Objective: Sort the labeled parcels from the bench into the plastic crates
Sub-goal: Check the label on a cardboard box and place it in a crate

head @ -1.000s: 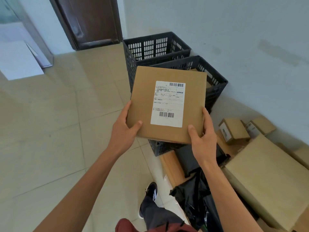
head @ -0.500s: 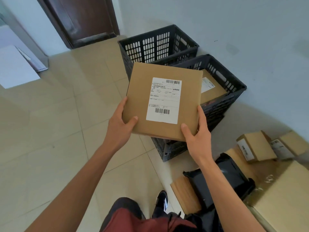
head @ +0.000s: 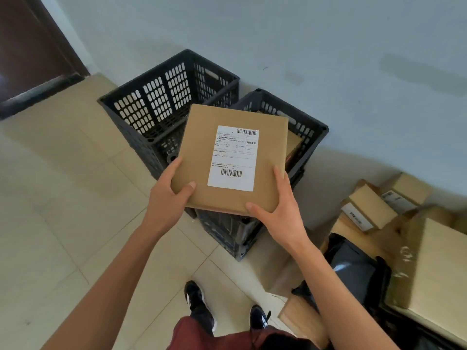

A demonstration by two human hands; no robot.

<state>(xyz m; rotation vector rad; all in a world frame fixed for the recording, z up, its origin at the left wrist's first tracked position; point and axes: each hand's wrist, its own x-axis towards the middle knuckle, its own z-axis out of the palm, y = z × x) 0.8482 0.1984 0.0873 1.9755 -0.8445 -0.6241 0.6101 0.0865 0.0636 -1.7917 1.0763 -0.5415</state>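
I hold the flat labeled parcel level above the two black crates, over the right one's near edge. My left hand and right hand each grip a near corner, thumbs on top. More parcels lie at right.

You're seeing this from your one head-worn camera, wide-angle, tipped forward and steeply down. It sits close above your two hands, with the crates just beyond, the floor spread below and your shoes at the bottom edge.
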